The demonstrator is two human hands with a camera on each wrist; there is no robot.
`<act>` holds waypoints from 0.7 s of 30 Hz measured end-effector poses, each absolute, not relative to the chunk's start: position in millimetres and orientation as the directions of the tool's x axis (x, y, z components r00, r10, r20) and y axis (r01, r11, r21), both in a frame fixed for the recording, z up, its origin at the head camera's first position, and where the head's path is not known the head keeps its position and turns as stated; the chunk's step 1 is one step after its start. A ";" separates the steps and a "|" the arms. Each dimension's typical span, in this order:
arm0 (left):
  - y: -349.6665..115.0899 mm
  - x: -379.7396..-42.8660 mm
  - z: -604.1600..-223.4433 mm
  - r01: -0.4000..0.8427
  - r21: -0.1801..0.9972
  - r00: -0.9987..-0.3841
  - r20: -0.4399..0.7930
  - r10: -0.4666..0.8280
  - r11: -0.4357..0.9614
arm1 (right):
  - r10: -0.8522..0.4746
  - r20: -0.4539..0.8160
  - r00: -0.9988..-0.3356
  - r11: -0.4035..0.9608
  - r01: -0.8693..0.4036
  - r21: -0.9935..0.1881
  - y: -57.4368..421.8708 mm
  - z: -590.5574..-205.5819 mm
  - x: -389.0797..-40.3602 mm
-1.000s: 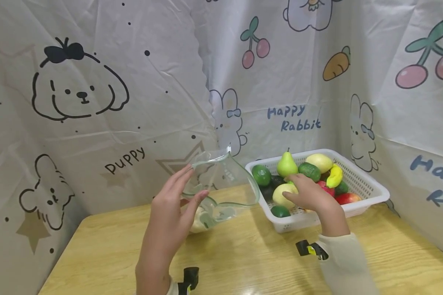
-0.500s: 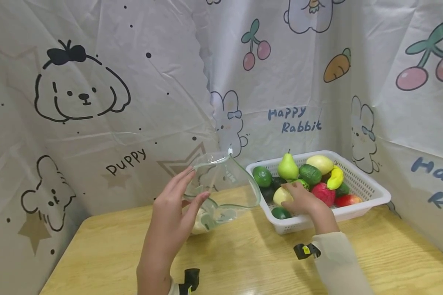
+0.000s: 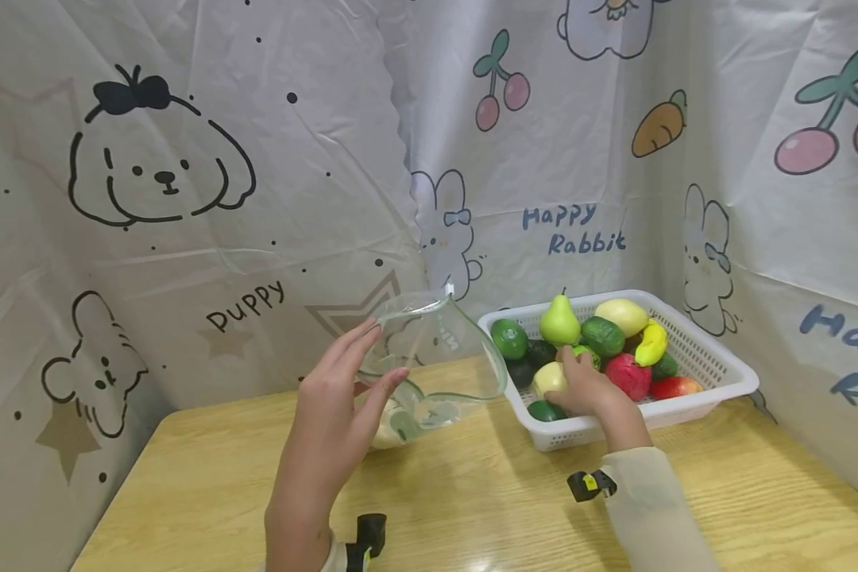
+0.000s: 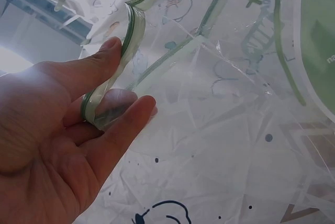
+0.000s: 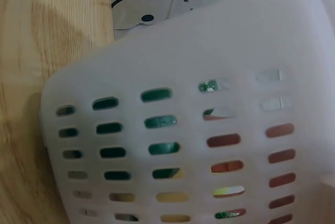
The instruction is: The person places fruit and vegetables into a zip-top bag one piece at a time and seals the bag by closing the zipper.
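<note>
My left hand (image 3: 339,397) holds the rim of a clear zip bag (image 3: 465,349) with a green seal, its mouth spread wide. In the left wrist view the bag's green-edged rim (image 4: 128,41) passes between thumb and fingers. Something pale (image 3: 386,435) shows low in the bag, partly behind the hand. My right hand (image 3: 592,389) reaches into a white slotted basket (image 3: 722,377), its fingers and thumb round a pale yellow round fruit (image 3: 547,380). In the right wrist view the basket wall (image 5: 172,51) hides that hand.
In the basket lie a green pear (image 3: 560,322), a dark red round fruit (image 3: 628,377), a yellow banana-like piece (image 3: 651,342), a red fruit (image 3: 675,387) and several green ones. A printed curtain (image 3: 314,199) stands behind the wooden table (image 3: 472,492).
My right hand has drawn slightly left and lower round the pale yellow fruit, uncovering the dark red one. The left hand keeps its hold on the bag.
</note>
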State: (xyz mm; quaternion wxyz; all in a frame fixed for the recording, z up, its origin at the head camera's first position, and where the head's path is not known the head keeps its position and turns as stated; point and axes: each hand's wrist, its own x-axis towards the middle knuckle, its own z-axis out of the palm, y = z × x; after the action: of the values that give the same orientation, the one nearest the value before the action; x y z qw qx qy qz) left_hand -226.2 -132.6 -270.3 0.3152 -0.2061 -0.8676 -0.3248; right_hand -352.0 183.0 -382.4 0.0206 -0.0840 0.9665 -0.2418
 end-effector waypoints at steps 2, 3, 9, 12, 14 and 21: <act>-132.3 -226.5 -270.0 0.561 0.437 -0.719 0.678 0.153 0.703 | -0.160 -0.002 -0.987 0.871 -0.140 -0.472 183.5 -382.7 -352.6; -132.1 -226.6 -269.8 0.558 0.439 -0.722 0.674 0.153 0.704 | -0.155 -0.005 -0.988 0.871 -0.134 -0.472 183.7 -382.9 -352.9; -132.0 -226.4 -269.0 0.547 0.438 -0.730 0.666 0.151 0.713 | -0.131 -0.028 -0.991 0.881 -0.103 -0.462 184.1 -383.9 -354.8; -131.9 -226.1 -269.2 0.547 0.441 -0.732 0.664 0.152 0.711 | -0.122 -0.031 -0.992 0.888 -0.095 -0.450 184.1 -383.7 -355.1; -131.8 -225.7 -269.5 0.546 0.445 -0.735 0.661 0.151 0.710 | -0.121 -0.029 -0.992 0.889 -0.095 -0.448 184.2 -383.1 -354.6; -132.1 -225.3 -270.4 0.551 0.440 -0.728 0.668 0.151 0.710 | -0.135 0.006 -0.991 0.885 -0.124 -0.449 184.9 -381.4 -352.3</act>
State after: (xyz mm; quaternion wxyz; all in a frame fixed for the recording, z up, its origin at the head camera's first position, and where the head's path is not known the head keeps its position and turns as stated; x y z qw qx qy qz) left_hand -225.3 -132.1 -270.4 0.3088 -0.2013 -0.8715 -0.3235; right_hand -352.3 184.9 -381.4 0.0126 -0.0667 0.9708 -0.2302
